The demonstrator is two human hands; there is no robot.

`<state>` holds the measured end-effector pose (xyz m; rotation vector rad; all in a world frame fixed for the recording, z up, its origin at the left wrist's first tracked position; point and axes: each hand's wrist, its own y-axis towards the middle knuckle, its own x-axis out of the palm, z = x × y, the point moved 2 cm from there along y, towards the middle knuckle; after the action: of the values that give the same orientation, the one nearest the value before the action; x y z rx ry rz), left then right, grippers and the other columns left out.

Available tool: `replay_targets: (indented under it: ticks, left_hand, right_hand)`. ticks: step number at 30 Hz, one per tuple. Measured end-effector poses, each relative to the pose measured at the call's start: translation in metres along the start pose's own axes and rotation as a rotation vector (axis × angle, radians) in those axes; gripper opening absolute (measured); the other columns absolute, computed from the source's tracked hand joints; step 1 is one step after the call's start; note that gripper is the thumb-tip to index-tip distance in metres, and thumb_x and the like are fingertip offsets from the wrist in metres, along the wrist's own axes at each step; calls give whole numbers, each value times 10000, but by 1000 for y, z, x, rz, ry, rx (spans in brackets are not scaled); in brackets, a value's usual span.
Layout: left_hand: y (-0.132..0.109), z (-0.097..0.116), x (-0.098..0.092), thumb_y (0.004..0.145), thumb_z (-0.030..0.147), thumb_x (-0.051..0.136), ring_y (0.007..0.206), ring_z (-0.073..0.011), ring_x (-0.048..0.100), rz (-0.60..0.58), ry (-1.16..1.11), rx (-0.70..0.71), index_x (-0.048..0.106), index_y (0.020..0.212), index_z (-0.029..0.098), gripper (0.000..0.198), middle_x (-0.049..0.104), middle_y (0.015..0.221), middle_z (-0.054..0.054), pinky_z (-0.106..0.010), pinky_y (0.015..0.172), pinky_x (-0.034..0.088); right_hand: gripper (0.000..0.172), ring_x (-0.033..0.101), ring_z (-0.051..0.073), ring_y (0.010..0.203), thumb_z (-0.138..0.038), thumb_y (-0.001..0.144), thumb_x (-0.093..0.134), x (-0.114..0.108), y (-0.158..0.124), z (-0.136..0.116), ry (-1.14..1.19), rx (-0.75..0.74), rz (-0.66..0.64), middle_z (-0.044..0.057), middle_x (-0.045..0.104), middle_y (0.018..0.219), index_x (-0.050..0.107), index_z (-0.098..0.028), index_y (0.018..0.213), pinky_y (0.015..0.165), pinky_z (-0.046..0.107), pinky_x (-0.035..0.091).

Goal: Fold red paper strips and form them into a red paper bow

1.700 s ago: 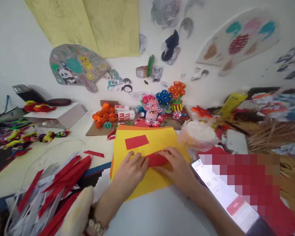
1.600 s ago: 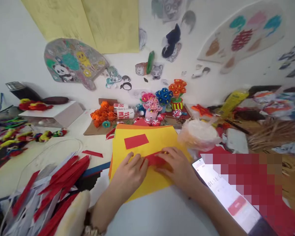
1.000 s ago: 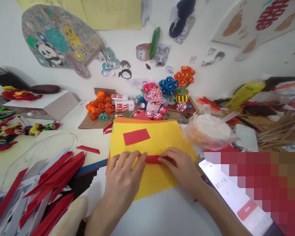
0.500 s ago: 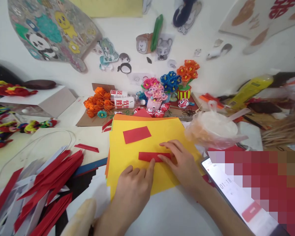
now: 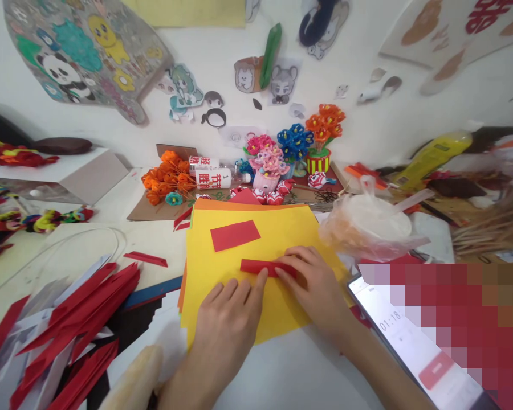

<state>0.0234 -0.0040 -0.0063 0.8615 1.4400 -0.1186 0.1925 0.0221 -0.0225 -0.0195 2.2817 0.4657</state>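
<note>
A folded red paper strip (image 5: 256, 266) lies across a stack of yellow paper (image 5: 222, 296). My left hand (image 5: 231, 313) has its index fingertip pressed on the strip's lower edge, with the other fingers bent and the thumb hidden. Around the strip's right end, my right hand (image 5: 310, 282) closes with its thumb in front and fingers behind. Above and to the left, a flat red paper rectangle (image 5: 235, 236) rests on the same yellow sheet.
Many folded red and white paper pieces (image 5: 81, 313) are piled on the left. A phone (image 5: 410, 336) showing a timer lies on the right, near a plastic-wrapped cup (image 5: 380, 216). Handmade flowers (image 5: 269, 156) and bottles (image 5: 214, 177) line the back.
The strip's upper edge has lifted and curled a little under my fingers. My right hand's fingers have drawn in closer over its right end. The view has shifted slightly.
</note>
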Motion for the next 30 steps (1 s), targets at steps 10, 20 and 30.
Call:
replay_targets:
  ticks: [10, 20, 30]
  left_hand:
    - [13, -18, 4, 912, 233, 502, 1044, -236, 530, -10, -147, -137, 624, 1094, 205, 221, 642, 1148, -58, -387, 870, 361]
    - [14, -28, 0, 846, 397, 609, 978, -201, 538, -192, -415, -222, 630, 1032, 227, 253, 652, 1042, -23, -356, 812, 368]
    - [18, -27, 1, 911, 205, 513, 819, -155, 549, 11, -326, -81, 640, 852, 206, 139, 670, 871, -7, -343, 764, 334]
  right_hand:
    - [109, 548, 225, 949, -190, 886, 550, -1, -2, 1, 91, 24, -77, 58, 624, 962, 645, -219, 930, 813, 402, 489]
    - [125, 573, 227, 945, -196, 813, 650, -16, -2, -10, 169, 2, -145, 42, 631, 958, 622, -237, 928, 807, 395, 487]
    - [415, 569, 249, 1025, -377, 760, 720, -10, -5, -5, 63, -152, -124, 68, 593, 1070, 610, -277, 1147, 861, 410, 495]
